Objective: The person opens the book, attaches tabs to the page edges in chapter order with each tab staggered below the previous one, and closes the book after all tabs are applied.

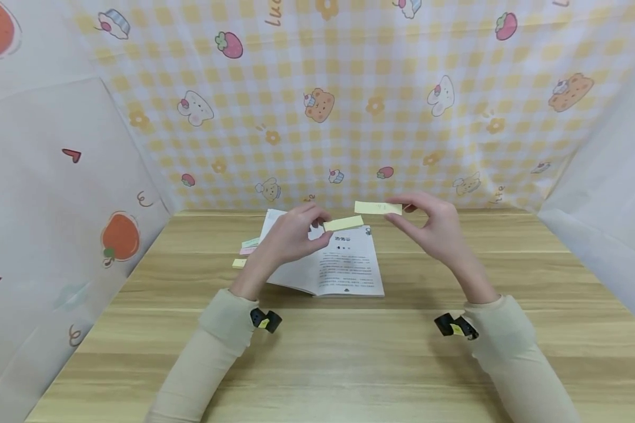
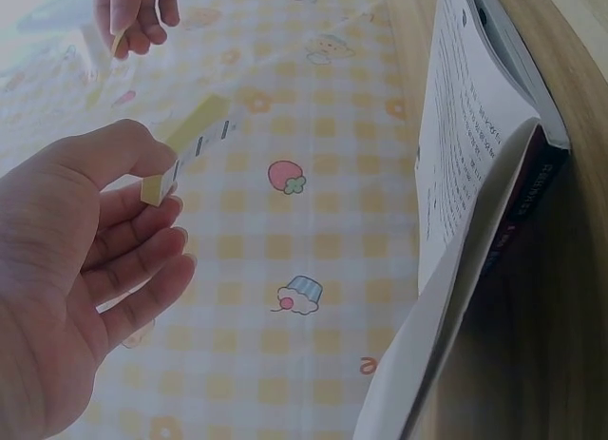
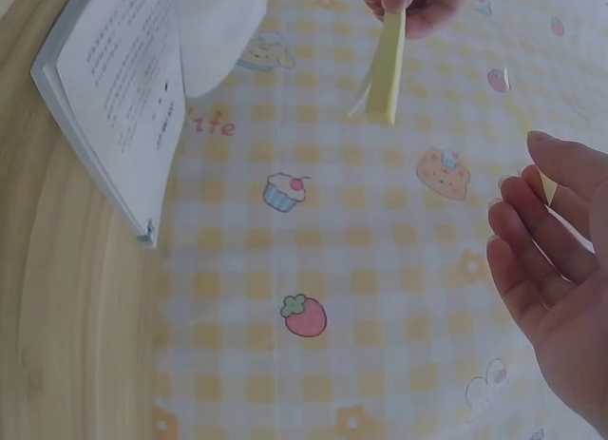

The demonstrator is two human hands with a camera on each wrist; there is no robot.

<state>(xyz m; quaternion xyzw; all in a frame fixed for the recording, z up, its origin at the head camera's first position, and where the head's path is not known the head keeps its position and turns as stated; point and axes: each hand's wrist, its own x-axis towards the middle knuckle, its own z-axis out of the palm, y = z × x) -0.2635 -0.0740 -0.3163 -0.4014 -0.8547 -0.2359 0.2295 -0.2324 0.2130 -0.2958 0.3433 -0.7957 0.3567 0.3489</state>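
Above an open book (image 1: 344,267) my left hand (image 1: 317,232) pinches a narrow pad of yellow sticky notes (image 1: 343,223) by one end between thumb and fingers. In the left wrist view the pad (image 2: 187,143) sticks up from that hand (image 2: 157,188). My right hand (image 1: 404,212) pinches a single yellow sticky note (image 1: 378,207) by its right end, held a little higher and to the right of the pad. The two yellow pieces are apart. The right wrist view shows the pad (image 3: 386,69) hanging from the left hand, and only a sliver of the note beyond the right fingers (image 3: 518,240).
The book (image 2: 465,174) lies on a wooden table (image 1: 317,352), with its left page lifted. A few small coloured sticky strips (image 1: 249,245) lie on the table left of the book. Patterned cloth walls (image 1: 349,117) close in the back and both sides.
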